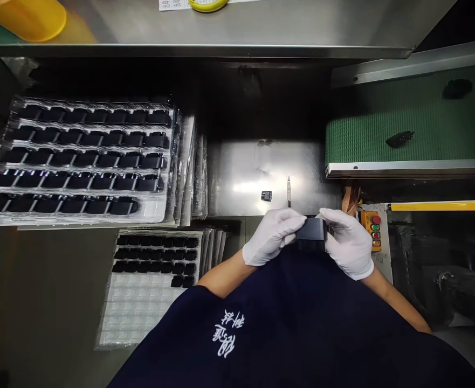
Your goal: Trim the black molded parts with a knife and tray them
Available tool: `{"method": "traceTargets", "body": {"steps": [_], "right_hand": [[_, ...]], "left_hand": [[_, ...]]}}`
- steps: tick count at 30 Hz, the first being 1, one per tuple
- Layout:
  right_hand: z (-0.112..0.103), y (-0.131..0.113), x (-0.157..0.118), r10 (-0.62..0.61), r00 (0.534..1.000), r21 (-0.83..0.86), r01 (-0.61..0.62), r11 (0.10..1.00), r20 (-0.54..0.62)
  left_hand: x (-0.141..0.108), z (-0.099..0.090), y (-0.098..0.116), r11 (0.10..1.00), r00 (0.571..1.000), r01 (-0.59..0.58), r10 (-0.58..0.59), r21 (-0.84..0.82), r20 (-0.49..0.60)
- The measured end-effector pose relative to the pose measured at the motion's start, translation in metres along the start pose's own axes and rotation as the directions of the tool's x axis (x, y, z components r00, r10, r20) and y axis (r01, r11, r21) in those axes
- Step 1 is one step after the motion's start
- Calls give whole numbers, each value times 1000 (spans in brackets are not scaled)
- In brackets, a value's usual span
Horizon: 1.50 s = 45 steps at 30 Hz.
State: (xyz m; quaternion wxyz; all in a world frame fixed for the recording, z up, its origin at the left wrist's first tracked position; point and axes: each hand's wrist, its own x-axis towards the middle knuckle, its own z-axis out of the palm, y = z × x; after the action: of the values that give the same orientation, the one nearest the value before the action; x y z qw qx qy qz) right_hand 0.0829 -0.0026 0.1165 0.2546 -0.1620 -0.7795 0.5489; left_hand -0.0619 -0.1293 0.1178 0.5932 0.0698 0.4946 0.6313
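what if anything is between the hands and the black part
Only the white gloves; otherwise nothing visible. The left hand holds the black part at its left end, the right hand at its right end.

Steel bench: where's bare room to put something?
Left of the black connector, toward the tray stack, the steel bench is bare; a narrower patch lies between the knife-like tool and the green conveyor belt. The near edge is crowded: the left hand holds a black casing, right hand against it.
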Motion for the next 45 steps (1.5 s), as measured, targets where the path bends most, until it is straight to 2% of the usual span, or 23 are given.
{"method": "traceTargets", "body": {"steps": [4,7,10,13,15,20,24,26,29,34,38,42,43,45], "right_hand": [[1,-1,5,13,1000,10,-13,1000,16],[-3,-2,11,-102,992,-25,105,994,76],[-8,-1,15,-218,958,-19,225,974,186],[-10,2,12,-163,973,-33,170,985,164],[-10,5,9,-142,983,-41,148,988,120],[-10,12,6,-267,954,6,269,963,135],[-14,17,3,-155,972,-14,160,987,174],[-17,17,1,-155,970,-24,162,986,186],[-20,13,4,-238,945,-48,255,966,225],[-23,3,17,-378,871,-82,421,903,313],[-23,3,21,-395,850,-115,457,882,348],[-21,12,19,-358,879,-187,428,885,316],[-21,14,18,-339,890,-203,408,890,305],[-22,21,16,-297,906,-205,366,908,302]], "left_hand": [[-1,0,1,1000,999,-6,6,-8,-35],[-2,0,5,1000,999,18,-17,20,-36],[-2,-2,6,999,999,33,-33,31,27],[-4,-3,7,1000,994,18,-20,21,104],[-5,-2,8,999,994,10,-13,36,111],[-7,-1,11,996,996,20,-28,88,90],[-7,0,11,994,994,-11,0,105,109],[-7,1,11,994,994,-29,17,106,109],[-6,1,10,991,994,-55,43,123,104],[-6,-3,5,988,994,-64,51,144,93],[-8,-2,4,988,996,-53,41,147,85],[8,-8,-3,980,997,-57,45,189,68],[17,-14,-9,975,997,-53,41,214,59],[42,-35,-24,946,999,1,10,325,-33]]}}
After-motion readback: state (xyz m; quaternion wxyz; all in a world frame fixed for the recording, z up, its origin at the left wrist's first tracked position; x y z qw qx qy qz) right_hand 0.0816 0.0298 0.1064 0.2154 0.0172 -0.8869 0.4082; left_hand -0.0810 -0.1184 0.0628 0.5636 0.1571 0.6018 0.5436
